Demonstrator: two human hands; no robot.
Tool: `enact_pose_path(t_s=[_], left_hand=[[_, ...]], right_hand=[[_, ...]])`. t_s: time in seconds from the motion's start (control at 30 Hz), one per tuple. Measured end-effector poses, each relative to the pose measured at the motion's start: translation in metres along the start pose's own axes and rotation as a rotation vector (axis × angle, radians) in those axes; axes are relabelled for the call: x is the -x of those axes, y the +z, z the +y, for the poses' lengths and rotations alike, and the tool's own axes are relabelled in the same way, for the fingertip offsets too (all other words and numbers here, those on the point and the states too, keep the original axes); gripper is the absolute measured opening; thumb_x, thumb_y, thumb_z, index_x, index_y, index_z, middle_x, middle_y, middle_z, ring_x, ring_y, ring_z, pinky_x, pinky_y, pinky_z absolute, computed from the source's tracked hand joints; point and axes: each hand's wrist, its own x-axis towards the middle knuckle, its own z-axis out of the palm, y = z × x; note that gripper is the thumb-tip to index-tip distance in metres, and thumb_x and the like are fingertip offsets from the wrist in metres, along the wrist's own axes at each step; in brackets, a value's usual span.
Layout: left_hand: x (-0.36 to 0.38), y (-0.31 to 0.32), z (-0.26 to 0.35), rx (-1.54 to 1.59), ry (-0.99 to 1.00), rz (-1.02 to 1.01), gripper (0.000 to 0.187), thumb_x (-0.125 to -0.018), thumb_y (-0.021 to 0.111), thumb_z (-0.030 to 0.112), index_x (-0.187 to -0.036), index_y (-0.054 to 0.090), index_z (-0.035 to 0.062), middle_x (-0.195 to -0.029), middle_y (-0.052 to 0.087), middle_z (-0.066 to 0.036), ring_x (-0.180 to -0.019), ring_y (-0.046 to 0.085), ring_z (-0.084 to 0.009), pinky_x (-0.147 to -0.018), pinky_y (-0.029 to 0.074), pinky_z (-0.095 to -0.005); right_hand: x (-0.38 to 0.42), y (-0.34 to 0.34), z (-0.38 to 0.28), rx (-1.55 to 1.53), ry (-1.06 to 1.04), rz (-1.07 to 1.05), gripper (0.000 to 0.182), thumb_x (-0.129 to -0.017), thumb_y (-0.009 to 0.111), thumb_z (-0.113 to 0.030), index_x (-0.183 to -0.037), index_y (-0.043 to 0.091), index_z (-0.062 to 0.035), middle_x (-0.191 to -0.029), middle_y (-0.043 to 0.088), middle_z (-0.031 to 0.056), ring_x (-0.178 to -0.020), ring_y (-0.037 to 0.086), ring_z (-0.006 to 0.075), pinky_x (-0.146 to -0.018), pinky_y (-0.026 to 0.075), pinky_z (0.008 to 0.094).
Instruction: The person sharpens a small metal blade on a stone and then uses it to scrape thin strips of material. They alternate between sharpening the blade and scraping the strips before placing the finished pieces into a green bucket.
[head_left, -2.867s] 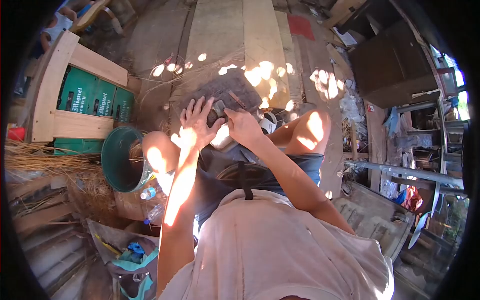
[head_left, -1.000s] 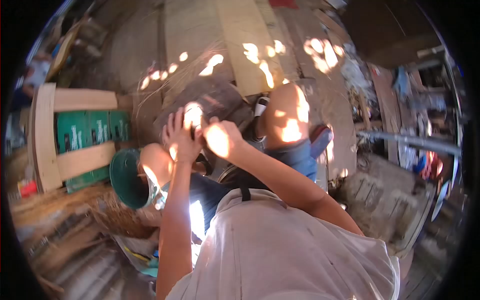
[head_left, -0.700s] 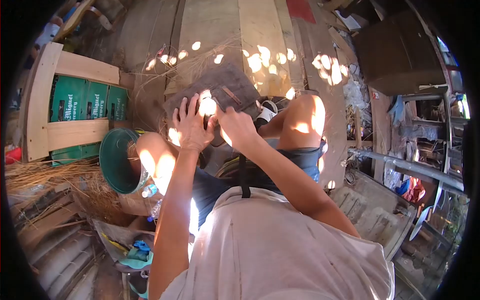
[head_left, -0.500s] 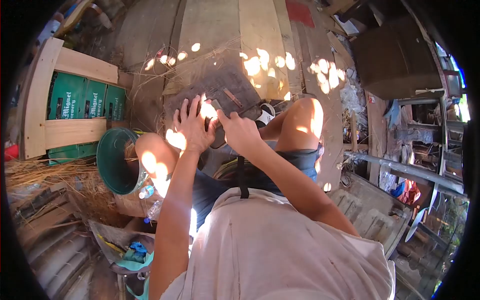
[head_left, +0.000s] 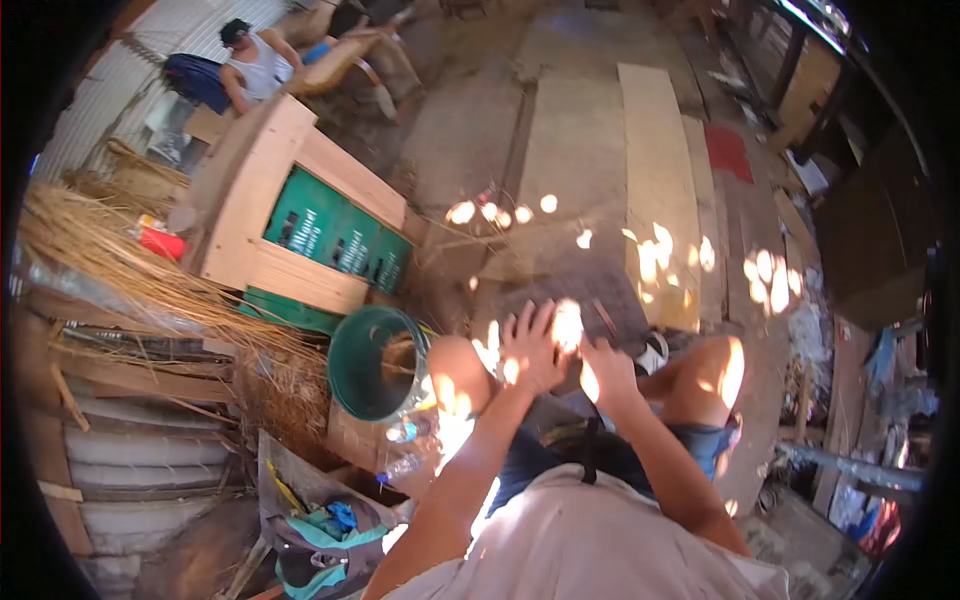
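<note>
Dark slab [head_left: 590,310] on the plank floor [head_left: 570,150] before the knees, left hand [head_left: 530,350] fingers spread flat on it, right hand [head_left: 605,370] beside — grip hidden by sun glare, green bucket [head_left: 375,362] at left.

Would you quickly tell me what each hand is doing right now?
Left hand: open, fingers spread over the dark block.
Right hand: on the block; grip cannot be told, sun glare hides it.

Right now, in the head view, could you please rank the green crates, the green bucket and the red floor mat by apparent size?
1. Green printed crates, largest.
2. Round green plastic bucket.
3. Flat red floor mat, smallest, though it lies farther off, so unsure.
</note>
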Motion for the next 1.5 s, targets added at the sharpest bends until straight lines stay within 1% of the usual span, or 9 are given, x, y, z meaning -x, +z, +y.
enact_pose_path(t_s=[0.23,0.6,0.67,0.9,1.03,1.17,1.23,1.37,1.5], left_hand=[[-0.001,-0.011,0.001,-0.014,-0.023,-0.097,0.063,-0.085,0.063,0.045,-0.141,0.055,0.0187,-0.157,0.036,-0.005,-0.148,0.027,-0.0329,-0.120,0.018,-0.0552],[-0.006,-0.015,0.000,0.012,-0.029,-0.068,0.061,-0.086,0.063,0.044,-0.139,0.056,0.0150,-0.157,0.037,-0.008,-0.147,0.029,-0.0352,-0.118,0.019,-0.0563],[-0.001,-0.006,0.001,0.034,-0.025,-0.030,0.060,-0.084,0.065,0.043,-0.136,0.059,0.0140,-0.157,0.037,-0.008,-0.146,0.030,-0.0351,-0.118,0.020,-0.0564],[0.002,-0.007,0.001,0.040,-0.022,-0.046,0.060,-0.084,0.065,0.042,-0.138,0.057,0.0166,-0.157,0.039,-0.006,-0.147,0.029,-0.0347,-0.119,0.020,-0.0565],[0.000,-0.010,0.001,0.050,-0.040,-0.047,0.060,-0.084,0.065,0.041,-0.139,0.056,0.0184,-0.157,0.037,-0.006,-0.147,0.029,-0.0349,-0.118,0.019,-0.0562],[0.004,-0.002,0.000,0.029,-0.042,-0.032,0.057,-0.084,0.065,0.038,-0.138,0.058,0.0211,-0.157,0.039,-0.007,-0.146,0.030,-0.0352,-0.118,0.019,-0.0567],[-0.001,0.000,-0.001,0.082,-0.027,0.048,0.058,-0.083,0.066,0.039,-0.136,0.059,0.0181,-0.157,0.038,-0.007,-0.147,0.029,-0.0346,-0.118,0.019,-0.0567],[-0.001,-0.005,0.000,0.057,-0.052,-0.039,0.057,-0.082,0.067,0.040,-0.135,0.059,0.0194,-0.158,0.036,-0.007,-0.147,0.028,-0.0351,-0.119,0.018,-0.0562],[-0.002,-0.001,-0.001,0.024,-0.033,-0.020,0.059,-0.085,0.065,0.044,-0.137,0.058,0.0170,-0.158,0.036,-0.006,-0.147,0.028,-0.0345,-0.119,0.017,-0.0559]], right_hand=[[-0.015,0.012,-0.002,0.032,-0.014,-0.042,0.049,-0.086,0.057,-0.016,-0.134,0.054,-0.0093,-0.097,0.065,0.0206,-0.079,0.071,0.0403,-0.071,0.059,0.0477],[-0.006,-0.008,-0.007,0.079,-0.003,-0.030,0.027,-0.086,0.059,-0.013,-0.110,0.064,-0.0016,-0.095,0.067,0.0201,-0.078,0.072,0.0380,-0.069,0.060,0.0442],[-0.022,0.000,-0.003,0.088,-0.035,-0.042,0.038,-0.087,0.058,-0.013,-0.124,0.061,-0.0037,-0.096,0.067,0.0200,-0.079,0.073,0.0374,-0.070,0.060,0.0445],[-0.008,-0.005,-0.008,0.073,0.026,-0.058,0.033,-0.087,0.057,-0.012,-0.119,0.062,-0.0026,-0.097,0.067,0.0207,-0.081,0.072,0.0372,-0.070,0.060,0.0449],[-0.014,0.001,-0.006,0.083,-0.012,-0.071,0.046,-0.087,0.060,-0.014,-0.132,0.057,-0.0042,-0.098,0.067,0.0213,-0.081,0.072,0.0378,-0.070,0.060,0.0452],[-0.006,-0.009,-0.009,0.033,0.021,-0.100,0.036,-0.085,0.063,-0.013,-0.120,0.061,-0.0025,-0.102,0.066,0.0222,-0.082,0.072,0.0387,-0.072,0.059,0.0468],[-0.026,0.002,-0.002,0.032,-0.012,-0.084,0.049,-0.085,0.064,-0.016,-0.133,0.056,-0.0042,-0.103,0.066,0.0216,-0.082,0.071,0.0395,-0.071,0.059,0.0480],[0.005,-0.009,-0.007,-0.029,0.004,-0.018,0.037,-0.086,0.061,-0.013,-0.121,0.061,-0.0015,-0.100,0.066,0.0215,-0.081,0.071,0.0402,-0.071,0.058,0.0483],[-0.023,0.010,0.002,0.012,-0.049,0.001,0.048,-0.085,0.060,-0.013,-0.133,0.057,-0.0046,-0.098,0.064,0.0226,-0.076,0.070,0.0406,-0.068,0.058,0.0492]])
